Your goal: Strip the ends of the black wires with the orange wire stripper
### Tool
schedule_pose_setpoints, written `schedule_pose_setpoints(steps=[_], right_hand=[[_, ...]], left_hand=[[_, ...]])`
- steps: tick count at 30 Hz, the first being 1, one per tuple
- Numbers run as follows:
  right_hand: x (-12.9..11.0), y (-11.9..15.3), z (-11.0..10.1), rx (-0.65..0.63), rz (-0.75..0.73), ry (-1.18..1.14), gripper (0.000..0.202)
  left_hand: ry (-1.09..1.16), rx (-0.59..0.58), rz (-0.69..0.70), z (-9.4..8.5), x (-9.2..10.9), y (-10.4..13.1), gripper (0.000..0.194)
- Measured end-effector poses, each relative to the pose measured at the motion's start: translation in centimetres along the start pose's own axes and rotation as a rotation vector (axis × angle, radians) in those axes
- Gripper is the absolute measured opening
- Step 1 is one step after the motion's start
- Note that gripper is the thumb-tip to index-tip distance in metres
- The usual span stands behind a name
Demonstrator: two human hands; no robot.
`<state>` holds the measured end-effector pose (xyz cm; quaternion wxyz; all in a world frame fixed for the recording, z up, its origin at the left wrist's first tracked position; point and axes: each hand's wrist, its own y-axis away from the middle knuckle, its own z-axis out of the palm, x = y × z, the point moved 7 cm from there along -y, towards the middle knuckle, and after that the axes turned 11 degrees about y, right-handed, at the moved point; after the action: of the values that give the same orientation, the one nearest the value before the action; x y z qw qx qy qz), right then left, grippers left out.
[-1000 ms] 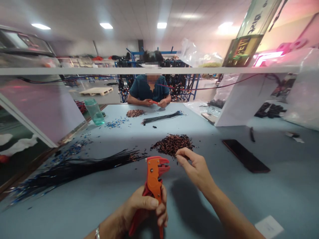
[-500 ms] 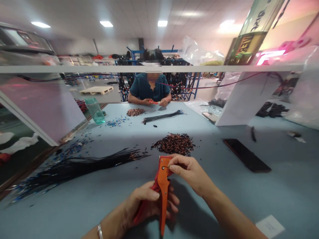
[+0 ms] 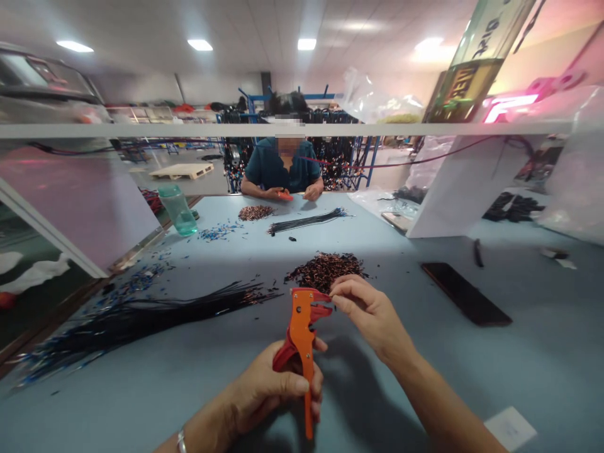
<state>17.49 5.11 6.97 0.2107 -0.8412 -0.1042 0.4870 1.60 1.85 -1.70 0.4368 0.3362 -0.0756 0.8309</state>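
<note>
An orange and red hand tool [image 3: 302, 327] stands upright in my left hand [image 3: 278, 384], whose fingers wrap its handles. Its red jaws point right, parted. Beside them, my right hand [image 3: 365, 311] has thumb and index finger pinched together; what they hold, if anything, is too small to name. Behind the tool lies a heap of small black and copper-coloured pieces [image 3: 325, 269]. To the left is a long bundle of black wires [image 3: 165, 318] with blue tips at its far left end.
Across the table, a person [image 3: 283, 165] holds a red tool. A dark phone [image 3: 465, 294] lies at right, a green bottle [image 3: 177, 211] at back left. A white shelf [image 3: 212, 131] spans overhead; blue bits [image 3: 219, 231] are scattered on the table.
The tool has shifted slightly left and its jaws now show, turned to the right. My right hand has moved from the tool's face to the right and slightly up.
</note>
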Motion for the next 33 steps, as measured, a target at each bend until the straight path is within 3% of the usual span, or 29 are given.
schedule_pose_setpoints(steps=[3, 6, 10, 27, 33], right_hand=[[-0.1, -0.3, -0.8, 0.007, -0.073, 0.164, 0.013], [-0.4, -0.2, -0.5, -0.046, -0.137, 0.281, 0.015], [-1.0, 0.0, -0.2, -0.028, -0.213, 0.354, 0.016], [-2.6, 0.3, -0.8, 0.034, -0.317, 0.349, 0.015], [-2.9, 0.4, -0.6, -0.004, -0.349, 0.309, 0.015]], left_hand=[[-0.017, 0.012, 0.052, 0.0, 0.7, 0.0, 0.049], [-0.045, 0.023, 0.072, -0.1, 1.1, 0.0, 0.048], [-0.092, 0.04, 0.082, -0.1, 1.2, -0.1, 0.047], [-0.161, -0.017, 0.085, 0.1, 1.0, 0.1, 0.048], [-0.137, -0.047, 0.08, 0.1, 0.6, 0.1, 0.048]])
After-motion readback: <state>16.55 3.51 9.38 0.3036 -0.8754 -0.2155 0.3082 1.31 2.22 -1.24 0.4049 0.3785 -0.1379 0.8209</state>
